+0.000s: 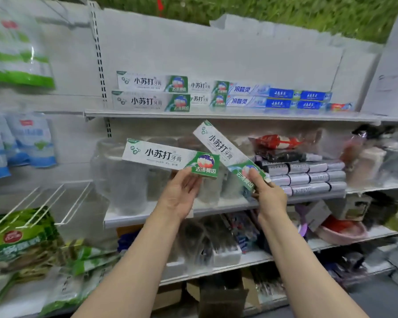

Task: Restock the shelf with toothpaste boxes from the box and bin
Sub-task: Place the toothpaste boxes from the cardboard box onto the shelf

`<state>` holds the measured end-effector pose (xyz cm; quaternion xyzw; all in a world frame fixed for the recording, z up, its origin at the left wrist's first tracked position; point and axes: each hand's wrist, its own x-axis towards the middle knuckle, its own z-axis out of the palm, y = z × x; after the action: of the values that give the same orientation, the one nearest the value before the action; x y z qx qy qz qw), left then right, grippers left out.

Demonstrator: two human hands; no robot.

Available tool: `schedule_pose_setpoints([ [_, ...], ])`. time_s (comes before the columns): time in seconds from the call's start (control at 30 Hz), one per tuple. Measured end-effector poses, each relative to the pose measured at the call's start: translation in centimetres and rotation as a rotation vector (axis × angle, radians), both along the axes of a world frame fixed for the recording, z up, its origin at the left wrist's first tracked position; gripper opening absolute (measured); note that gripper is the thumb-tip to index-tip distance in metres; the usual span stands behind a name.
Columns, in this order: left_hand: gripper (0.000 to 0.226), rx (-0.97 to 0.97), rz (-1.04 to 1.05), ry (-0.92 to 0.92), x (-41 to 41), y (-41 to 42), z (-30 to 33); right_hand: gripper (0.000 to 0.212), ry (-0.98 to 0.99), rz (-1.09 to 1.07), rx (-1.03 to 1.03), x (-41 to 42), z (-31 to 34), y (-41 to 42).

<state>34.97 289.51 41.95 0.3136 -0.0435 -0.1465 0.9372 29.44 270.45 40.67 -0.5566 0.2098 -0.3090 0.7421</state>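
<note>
My left hand [182,191] grips the green end of a white-and-green toothpaste box [161,157], held nearly level below the upper shelf [216,116]. My right hand [268,193] pinches the green end of a second, identical toothpaste box [223,148], which tilts up to the left. On the upper shelf, white-and-green boxes [151,95] lie stacked two high at the left, with blue-and-white boxes [280,98] in a row to their right. Above the stacks the shelf bay is bare white panel.
Hanging bags of white and green goods [21,143] fill the rack at the left. The shelf below holds clear jars [122,180], grey rolls [308,177] and red packets. Lower shelves carry mixed goods. A white panel [391,72] stands at the far right.
</note>
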Motion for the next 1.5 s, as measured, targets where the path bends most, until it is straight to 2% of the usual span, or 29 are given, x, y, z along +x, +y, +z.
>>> schedule_pose_setpoints([
  [0.27,0.013,-0.049,-0.004,-0.088,2.6,-2.7,4.7,0.028,-0.143,-0.010,-0.076,4.4,7.8,-3.0],
  [0.43,0.031,-0.015,0.034,-0.151,5.9,-3.8,6.0,0.048,-0.122,-0.031,-0.149,10.5,10.4,-5.7],
  [0.63,0.019,0.000,0.116,-0.196,9.6,-4.9,7.9,0.066,-0.041,-0.130,-0.307,16.7,12.9,-8.0],
  [0.77,0.027,0.001,0.169,-0.209,10.9,-5.8,8.7,0.075,-0.032,-0.127,-0.393,19.7,13.8,-9.4],
  [0.87,0.031,-0.032,0.207,-0.197,11.6,-6.7,9.1,0.073,-0.036,-0.120,-0.477,21.1,14.3,-10.1],
  [1.03,0.022,-0.032,0.232,-0.204,11.4,-7.5,9.6,0.074,-0.041,-0.156,-0.531,22.0,14.0,-10.5],
  [1.13,0.021,-0.025,0.236,-0.224,11.6,-7.4,10.0,0.066,-0.196,-0.240,-0.602,20.6,13.7,-9.2],
  [1.17,0.021,-0.025,0.236,-0.227,11.7,-7.4,10.1,0.057,-0.249,-0.180,-0.607,19.8,13.9,-8.3],
  [1.23,0.022,-0.013,0.231,-0.238,11.8,-7.4,10.5,0.045,-0.294,0.114,-0.564,18.0,14.5,-6.2],
  [1.33,0.020,0.011,0.228,-0.259,12.1,-6.7,11.0,0.040,-0.317,0.529,-0.449,16.3,15.1,-3.4],
  [1.4,0.025,0.028,0.212,-0.280,12.2,-5.9,11.5,0.043,-0.354,0.589,-0.389,16.3,15.1,-2.4],
  [1.5,0.043,0.145,0.276,-0.311,12.3,-4.4,12.1,0.042,-0.405,0.529,-0.279,16.6,15.2,-1.2],
])
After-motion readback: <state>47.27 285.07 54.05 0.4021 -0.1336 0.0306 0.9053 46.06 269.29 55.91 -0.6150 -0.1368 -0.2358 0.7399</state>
